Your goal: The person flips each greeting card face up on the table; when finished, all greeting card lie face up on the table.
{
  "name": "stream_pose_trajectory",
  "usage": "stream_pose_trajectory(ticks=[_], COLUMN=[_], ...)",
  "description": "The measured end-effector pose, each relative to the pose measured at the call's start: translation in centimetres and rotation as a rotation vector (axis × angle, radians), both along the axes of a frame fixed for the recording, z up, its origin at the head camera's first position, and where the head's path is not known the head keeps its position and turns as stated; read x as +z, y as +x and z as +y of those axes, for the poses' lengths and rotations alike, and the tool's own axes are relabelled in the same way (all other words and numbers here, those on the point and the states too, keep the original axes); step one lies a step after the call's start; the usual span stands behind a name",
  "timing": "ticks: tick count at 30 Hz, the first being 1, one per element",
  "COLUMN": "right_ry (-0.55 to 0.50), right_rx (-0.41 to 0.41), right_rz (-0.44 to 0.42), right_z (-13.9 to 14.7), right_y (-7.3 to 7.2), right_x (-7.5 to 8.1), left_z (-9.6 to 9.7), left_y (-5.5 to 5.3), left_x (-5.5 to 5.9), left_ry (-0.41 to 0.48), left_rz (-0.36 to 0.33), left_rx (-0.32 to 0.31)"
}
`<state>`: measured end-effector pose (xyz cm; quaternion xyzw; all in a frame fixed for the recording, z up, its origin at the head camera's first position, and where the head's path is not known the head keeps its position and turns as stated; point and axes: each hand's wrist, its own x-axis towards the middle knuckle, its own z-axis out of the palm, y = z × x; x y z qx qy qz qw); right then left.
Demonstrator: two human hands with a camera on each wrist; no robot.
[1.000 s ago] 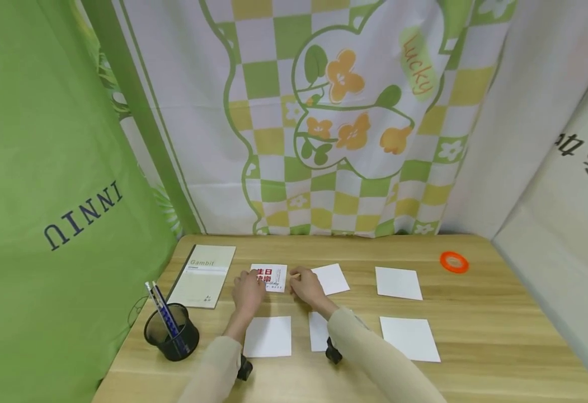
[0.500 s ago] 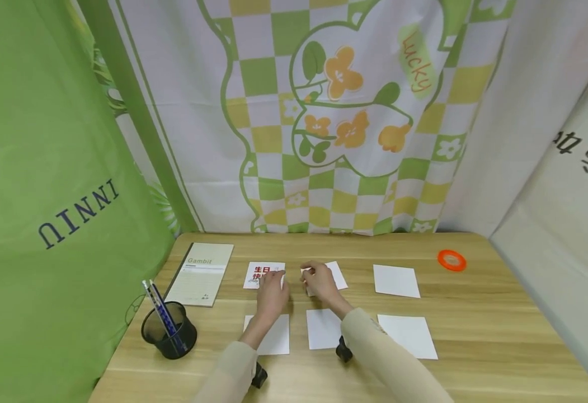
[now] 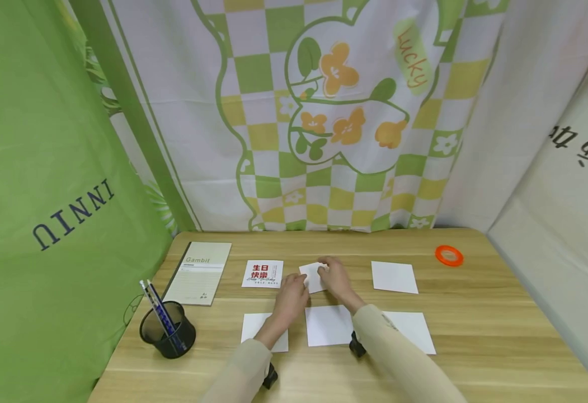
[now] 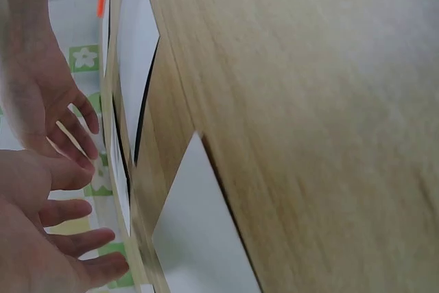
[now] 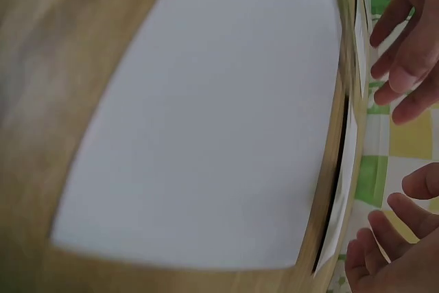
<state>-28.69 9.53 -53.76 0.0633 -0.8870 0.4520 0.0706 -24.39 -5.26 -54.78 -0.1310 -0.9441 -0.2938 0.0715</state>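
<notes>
In the head view, a white square card lies at the middle of the back row, with both hands about it. My left hand is at its lower left edge, fingertips close to the card. My right hand covers its right part. Both wrist views show loosely bent, spread fingers with nothing gripped: the left hand at lower left in one, the right hand at lower right in the other. Left of this card lies a card printed with red characters.
More white cards lie on the wooden table: one back right, and a front row of left, middle and right cards. An orange tape roll, a notebook and a mesh pen holder stand around them.
Both hands have moved right, from the printed card to the middle back card. The printed card is now uncovered, and the right hand has gone from the middle card's left side to its right.
</notes>
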Motion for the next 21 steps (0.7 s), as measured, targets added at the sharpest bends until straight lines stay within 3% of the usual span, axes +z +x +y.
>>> stream_pose_trajectory(ticks=[8, 14, 21], right_ry=[0.154, 0.215, 0.234], right_rx=[-0.058, -0.029, -0.025], right_rz=[0.002, -0.027, -0.052], right_z=[2.1, 2.8, 3.0], right_y=[-0.3, -0.1, 0.2], right_x=[-0.5, -0.7, -0.7], left_z=[0.6, 0.9, 1.3], left_y=[0.2, 0.4, 0.4], left_x=[-0.1, 0.0, 0.0], left_ry=[-0.084, -0.137, -0.159], left_rz=[-0.048, -0.021, 0.025], left_rx=[0.034, 0.048, 0.02])
